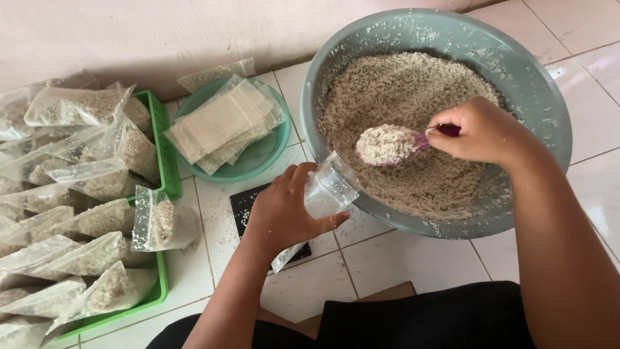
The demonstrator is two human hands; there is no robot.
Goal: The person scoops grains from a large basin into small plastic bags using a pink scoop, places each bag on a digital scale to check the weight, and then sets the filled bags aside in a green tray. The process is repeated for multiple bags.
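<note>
My left hand [284, 210] grips a small clear plastic bag [328, 192], its open mouth tilted toward the big basin. My right hand [483, 132] holds a pink spoon [391, 143] heaped with pale grainy crumbs, hovering just above and right of the bag's mouth. The large grey-green basin [549, 97] is filled with the same beige grainy mix [400, 97].
A small teal bowl [265, 155] holds a stack of empty clear bags [223, 123]. A green tray [161, 161] at the left is piled with several filled bags [90, 220]. A black flat scale [244, 205] lies under my left hand on the white tiled floor.
</note>
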